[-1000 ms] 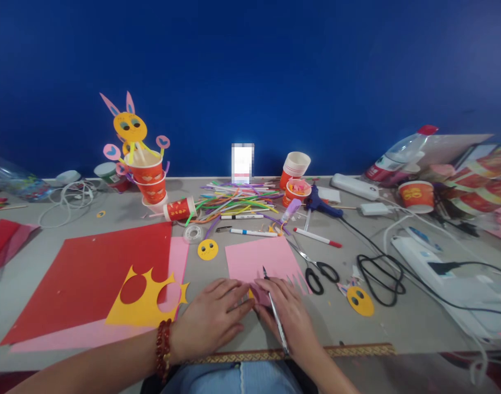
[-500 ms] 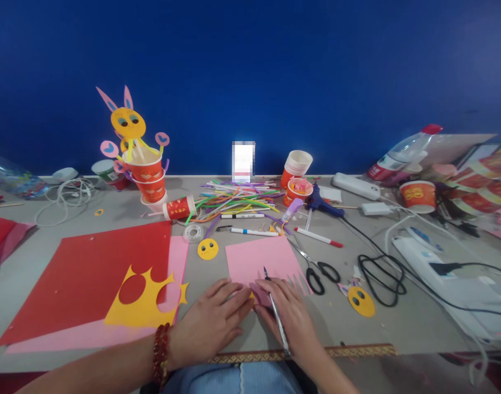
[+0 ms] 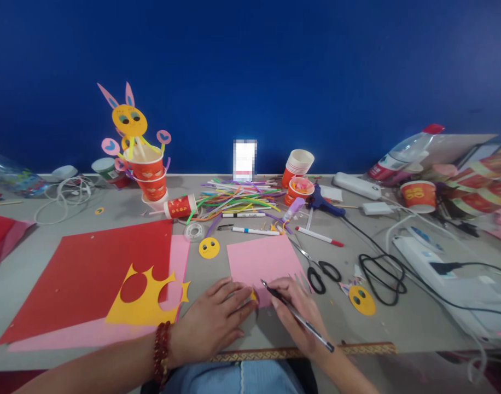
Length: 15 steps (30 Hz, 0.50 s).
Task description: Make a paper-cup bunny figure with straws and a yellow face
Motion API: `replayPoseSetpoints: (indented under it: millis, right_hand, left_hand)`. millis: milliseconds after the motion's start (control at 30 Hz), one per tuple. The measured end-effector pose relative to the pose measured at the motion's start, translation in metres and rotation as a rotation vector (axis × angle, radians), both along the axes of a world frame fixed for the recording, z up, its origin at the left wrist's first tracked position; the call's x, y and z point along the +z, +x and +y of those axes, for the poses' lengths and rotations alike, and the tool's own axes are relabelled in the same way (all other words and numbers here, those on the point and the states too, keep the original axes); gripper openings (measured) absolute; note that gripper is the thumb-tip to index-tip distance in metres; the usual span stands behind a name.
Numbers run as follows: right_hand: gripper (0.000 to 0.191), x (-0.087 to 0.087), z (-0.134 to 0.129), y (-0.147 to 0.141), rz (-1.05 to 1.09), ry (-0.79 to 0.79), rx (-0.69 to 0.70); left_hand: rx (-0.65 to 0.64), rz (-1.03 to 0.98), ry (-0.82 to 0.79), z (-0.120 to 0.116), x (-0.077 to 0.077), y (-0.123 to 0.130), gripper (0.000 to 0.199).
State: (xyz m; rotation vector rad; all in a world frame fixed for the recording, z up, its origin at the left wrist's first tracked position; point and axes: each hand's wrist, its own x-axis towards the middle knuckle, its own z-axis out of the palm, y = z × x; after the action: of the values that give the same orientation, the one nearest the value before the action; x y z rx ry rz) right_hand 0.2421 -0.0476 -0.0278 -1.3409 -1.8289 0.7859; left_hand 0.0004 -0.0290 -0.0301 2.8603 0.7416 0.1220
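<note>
My left hand (image 3: 217, 312) lies flat, fingers stretched out, over the lower left edge of a pink paper sheet (image 3: 261, 257). Under its fingertips a small bit of yellow paper (image 3: 254, 295) peeks out; most of it is covered. My right hand (image 3: 297, 314) grips a pen (image 3: 302, 320), dark near the tip and clear toward the back. The pen's tip points up and left, over the pink sheet. A round yellow paper face (image 3: 209, 248) lies just left of the sheet, and black-handled scissors (image 3: 316, 279) rest by its right edge.
Red paper (image 3: 106, 273) and a cut yellow sheet (image 3: 129, 312) lie at left. Colourful sticks (image 3: 238, 200) are heaped behind, near markers (image 3: 256, 231) and tape (image 3: 194, 232). Stacked cups hold a paper rabbit (image 3: 129, 120). A glue gun (image 3: 322, 203) trails a black cable (image 3: 377, 273).
My right hand has shifted slightly right, and the pen has swung from nearly upright to a lower slant, its back end now farther right. My left hand stays in nearly the same place.
</note>
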Motion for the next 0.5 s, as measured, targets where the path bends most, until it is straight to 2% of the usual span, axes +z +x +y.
replayPoseSetpoints:
  millis: [100, 200, 500]
  right_hand:
    - [0.013, -0.003, 0.004, -0.006, 0.069, -0.031, 0.047]
    - [0.016, -0.007, 0.009, -0.01, 0.105, -0.03, 0.028]
    - [0.016, -0.018, 0.013, -0.012, 0.065, -0.078, 0.091]
  left_hand:
    - [-0.003, 0.0, 0.004, 0.0, 0.001, 0.0, 0.055]
    - [0.002, 0.001, 0.012, 0.0, 0.001, 0.0, 0.057]
    - [-0.016, 0.023, 0.02, 0.002, 0.004, 0.0, 0.054]
